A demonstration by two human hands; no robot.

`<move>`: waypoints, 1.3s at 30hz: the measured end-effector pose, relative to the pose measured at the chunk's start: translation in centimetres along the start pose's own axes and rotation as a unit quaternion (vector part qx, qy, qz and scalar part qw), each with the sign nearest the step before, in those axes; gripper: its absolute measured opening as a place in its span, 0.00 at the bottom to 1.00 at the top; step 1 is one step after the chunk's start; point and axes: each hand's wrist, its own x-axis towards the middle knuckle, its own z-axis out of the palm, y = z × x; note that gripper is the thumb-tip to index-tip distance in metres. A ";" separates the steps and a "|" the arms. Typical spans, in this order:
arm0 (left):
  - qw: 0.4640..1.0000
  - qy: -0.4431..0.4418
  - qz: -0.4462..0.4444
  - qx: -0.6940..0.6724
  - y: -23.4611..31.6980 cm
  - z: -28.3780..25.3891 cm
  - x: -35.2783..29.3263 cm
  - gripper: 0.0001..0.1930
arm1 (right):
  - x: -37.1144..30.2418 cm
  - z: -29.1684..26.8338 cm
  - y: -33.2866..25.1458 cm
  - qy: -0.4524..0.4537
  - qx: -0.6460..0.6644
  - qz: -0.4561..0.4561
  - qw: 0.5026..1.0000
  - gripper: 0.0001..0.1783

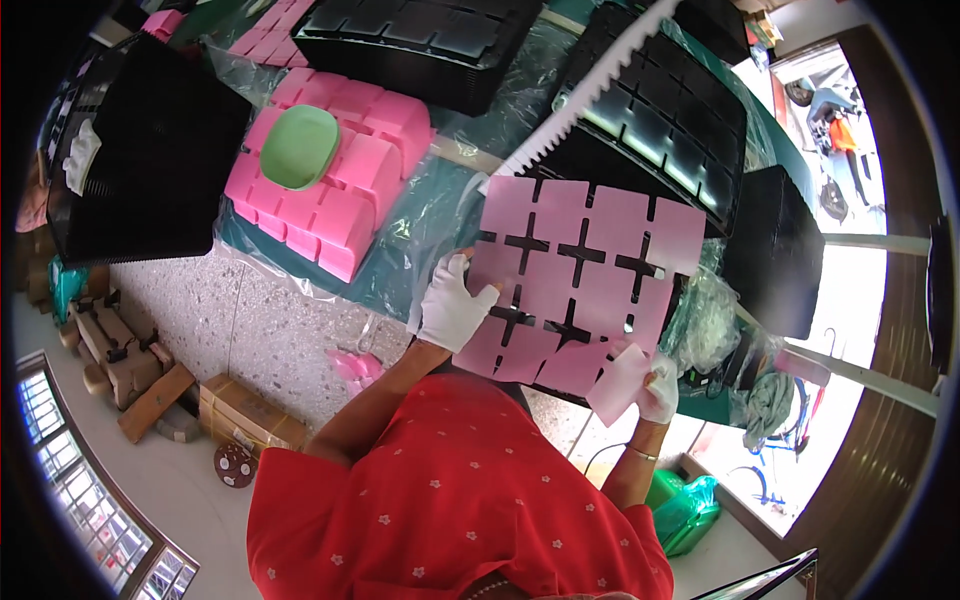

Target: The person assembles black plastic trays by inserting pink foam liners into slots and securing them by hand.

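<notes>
A pink sheet (550, 280) with cross-shaped cutouts lies in front of me over a dark panel that shows through the gaps. My left hand (455, 305), in a white glove with bare fingertips, rests at the sheet's left edge, thumb and fingers apart. At the near right corner, my gloved right hand (658, 388) pinches the sheet, and a flap there is lifted and bent. What lies under that flap is hidden. Just beyond the sheet, a white toothed strip (590, 92) slants up to the right.
Pink stacked pieces (345, 150) stand at the left, bearing a green dish (300, 148). Black trays (420, 40) and a black box (775, 255) surround the work area. Crumpled clear plastic (705, 320) lies right of the sheet. A cardboard box (250, 415) sits on the floor.
</notes>
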 end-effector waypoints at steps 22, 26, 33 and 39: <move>0.986 0.111 0.039 0.119 -1.5 2.2 0.8 0.04 | 6.1 2.4 -1.1 0.179 -0.374 -0.040 0.909 0.09; 0.982 0.151 0.081 0.077 -1.5 1.1 0.8 0.05 | 3.6 3.3 -3.2 0.186 -0.312 -0.014 0.932 0.10; 0.986 0.129 0.104 -0.020 5.6 -0.2 2.3 0.05 | 2.8 -1.8 -1.0 0.261 -0.294 -0.015 0.919 0.10; 0.999 0.001 0.041 0.036 0.6 3.0 6.1 0.06 | 4.2 -4.0 3.2 0.299 -0.375 -0.026 0.877 0.10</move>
